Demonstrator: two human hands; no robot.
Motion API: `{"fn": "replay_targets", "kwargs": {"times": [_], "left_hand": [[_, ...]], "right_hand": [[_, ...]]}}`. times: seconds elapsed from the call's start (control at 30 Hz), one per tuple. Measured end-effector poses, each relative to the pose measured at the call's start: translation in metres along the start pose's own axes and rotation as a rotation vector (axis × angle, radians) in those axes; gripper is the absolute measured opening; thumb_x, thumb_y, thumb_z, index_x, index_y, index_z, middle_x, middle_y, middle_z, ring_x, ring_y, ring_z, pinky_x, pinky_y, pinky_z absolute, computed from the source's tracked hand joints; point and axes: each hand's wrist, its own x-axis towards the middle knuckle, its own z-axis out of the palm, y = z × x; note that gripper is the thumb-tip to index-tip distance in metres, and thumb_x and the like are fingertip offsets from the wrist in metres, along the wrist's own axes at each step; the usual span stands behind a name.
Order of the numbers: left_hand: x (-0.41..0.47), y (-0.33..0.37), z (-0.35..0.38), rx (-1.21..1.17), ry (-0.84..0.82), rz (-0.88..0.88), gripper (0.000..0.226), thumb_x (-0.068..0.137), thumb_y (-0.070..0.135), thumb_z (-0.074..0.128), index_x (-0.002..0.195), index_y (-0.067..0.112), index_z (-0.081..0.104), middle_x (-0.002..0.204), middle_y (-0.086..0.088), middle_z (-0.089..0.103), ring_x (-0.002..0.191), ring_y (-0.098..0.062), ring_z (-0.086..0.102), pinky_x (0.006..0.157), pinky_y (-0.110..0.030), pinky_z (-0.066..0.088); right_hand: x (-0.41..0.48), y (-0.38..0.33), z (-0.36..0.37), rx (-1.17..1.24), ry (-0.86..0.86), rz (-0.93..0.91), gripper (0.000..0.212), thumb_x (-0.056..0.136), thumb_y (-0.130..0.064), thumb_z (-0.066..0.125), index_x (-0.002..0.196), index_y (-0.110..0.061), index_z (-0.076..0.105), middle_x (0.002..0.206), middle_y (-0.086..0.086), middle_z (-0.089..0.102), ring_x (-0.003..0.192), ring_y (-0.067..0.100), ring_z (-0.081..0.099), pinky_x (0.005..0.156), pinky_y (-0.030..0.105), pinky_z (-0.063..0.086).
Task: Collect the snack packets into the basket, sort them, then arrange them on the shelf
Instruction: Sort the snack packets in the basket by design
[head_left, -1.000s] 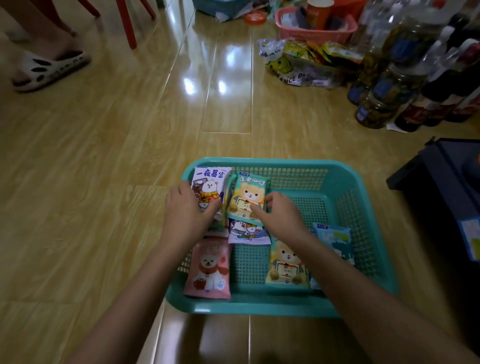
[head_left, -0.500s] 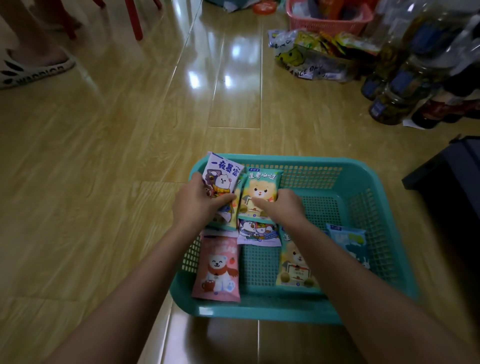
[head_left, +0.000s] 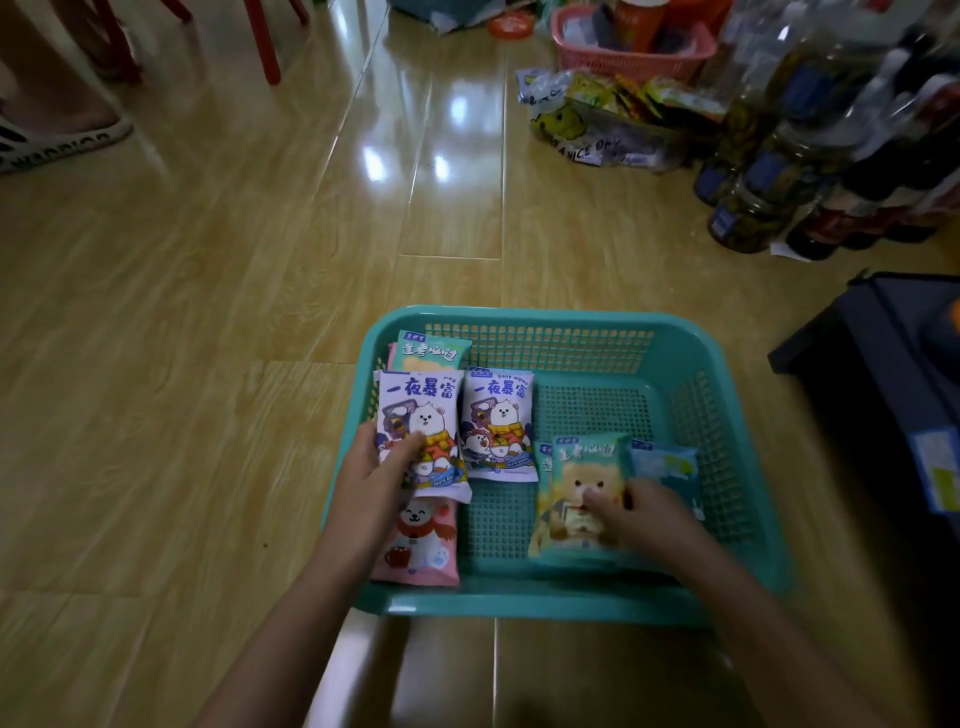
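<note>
Glossy wood-pattern floor bearing a teal basket (head_left: 727, 587), sorting stage. In the last half second the right hand (head_left: 641, 514) has carried the green packet (head_left: 582, 467) away from the left hand (head_left: 376, 470) onto a matching one beneath its fingertips, baring a second purple packet (head_left: 498, 415) just beyond the left thumb, so like designs are pairing. Left fingers and thumb pinch the purple packet (head_left: 418, 402) at its lower edge; right thumb and curled fingers clamp the green packet.

Basket (head_left: 571, 605): teal mesh, rectangular.
Left purple packet (head_left: 415, 405): bear print, held by left hand (head_left: 374, 467).
Second purple packet (head_left: 498, 415): flat, just beside it.
Far green packet (head_left: 434, 356): far-left corner, partly covered.
Pink packet (head_left: 418, 545): near-left corner.
Near green packet (head_left: 587, 467): gripped by right hand (head_left: 639, 514).
Blue packet (head_left: 667, 462): right of it.
</note>
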Motion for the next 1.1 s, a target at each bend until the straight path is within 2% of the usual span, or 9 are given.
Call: {"fn": "replay_targets", "kwargs": {"times": [0.1,0.2,0.33,0.57,0.67,0.8,0.9,0.97,1.1], "left_hand": [[-0.004,-0.002,0.004,0.034,-0.017,-0.011,0.012,0.093,0.014,0.046,0.093,0.019,0.057,0.096,-0.004,0.069,0.080,-0.013,0.067,0.068,-0.032,0.054],[-0.009,-0.003,0.006,0.079,-0.030,-0.019,0.018,0.092,0.014,0.043,0.097,0.019,0.059,0.100,-0.005,0.070,0.093,-0.022,0.066,0.079,-0.040,0.053],[-0.016,-0.003,0.007,0.065,-0.061,-0.021,0.021,0.094,0.007,0.039,0.101,0.015,0.057,0.092,-0.001,0.068,0.074,-0.005,0.067,0.059,-0.019,0.053],[-0.029,-0.009,0.012,0.074,-0.135,-0.011,0.011,0.092,0.003,0.047,0.092,0.009,0.056,0.073,0.007,0.064,0.059,0.003,0.061,0.052,-0.010,0.046],[-0.031,-0.012,0.022,0.089,-0.209,0.014,0.008,0.091,0.005,0.052,0.096,0.001,0.056,0.082,-0.006,0.066,0.078,-0.014,0.063,0.066,-0.016,0.049],[-0.023,-0.008,0.048,0.098,-0.324,0.024,0.008,0.092,0.014,0.054,0.096,0.009,0.058,0.083,0.000,0.069,0.081,-0.012,0.066,0.069,-0.016,0.050],[-0.010,-0.001,0.072,0.231,-0.344,0.087,0.015,0.093,0.022,0.054,0.082,0.012,0.053,0.066,0.002,0.051,0.064,-0.013,0.050,0.061,-0.023,0.039],[0.003,0.005,0.083,0.316,-0.358,0.105,0.020,0.093,0.024,0.053,0.079,0.011,0.053,0.070,-0.004,0.051,0.066,-0.015,0.047,0.063,-0.027,0.037],[0.023,0.008,0.077,0.432,-0.204,0.194,0.014,0.093,0.023,0.052,0.085,0.015,0.059,0.083,0.000,0.063,0.078,-0.014,0.059,0.069,-0.018,0.047]], "right_hand": [[0.003,-0.005,0.006,-0.158,-0.073,0.012,0.039,0.091,-0.046,0.047,0.083,-0.011,0.060,0.090,0.011,0.063,0.094,0.027,0.063,0.071,0.028,0.041],[0.008,-0.017,0.004,-0.352,-0.064,-0.023,0.047,0.092,-0.046,0.045,0.103,-0.004,0.062,0.109,0.016,0.064,0.104,0.028,0.059,0.070,0.025,0.035],[0.012,-0.022,0.002,-0.554,-0.063,-0.021,0.057,0.092,-0.052,0.042,0.112,-0.001,0.059,0.119,0.018,0.061,0.111,0.029,0.057,0.084,0.031,0.045],[0.008,-0.022,-0.001,-0.596,-0.069,0.023,0.054,0.090,-0.052,0.046,0.113,-0.003,0.058,0.120,0.015,0.060,0.112,0.030,0.056,0.091,0.037,0.046],[0.001,-0.024,-0.011,-0.390,0.098,-0.118,0.046,0.096,-0.041,0.040,0.095,-0.004,0.067,0.097,0.012,0.068,0.093,0.027,0.063,0.082,0.032,0.048],[-0.010,-0.033,-0.020,0.256,-0.013,-0.211,0.049,0.097,-0.042,0.036,0.066,-0.015,0.063,0.066,-0.005,0.061,0.054,0.012,0.054,0.062,0.026,0.045],[0.003,-0.030,-0.023,0.412,-0.032,-0.226,0.029,0.092,-0.036,0.052,0.087,-0.009,0.063,0.076,-0.001,0.061,0.064,0.009,0.054,0.060,0.023,0.043],[0.015,-0.026,-0.030,0.517,-0.036,-0.218,0.021,0.091,-0.024,0.058,0.101,-0.007,0.061,0.084,-0.002,0.062,0.074,0.006,0.057,0.061,0.017,0.045],[0.043,-0.017,-0.055,0.555,0.109,-0.187,0.014,0.091,-0.016,0.057,0.082,-0.007,0.062,0.074,0.005,0.062,0.064,0.011,0.055,0.053,0.017,0.043]]}}
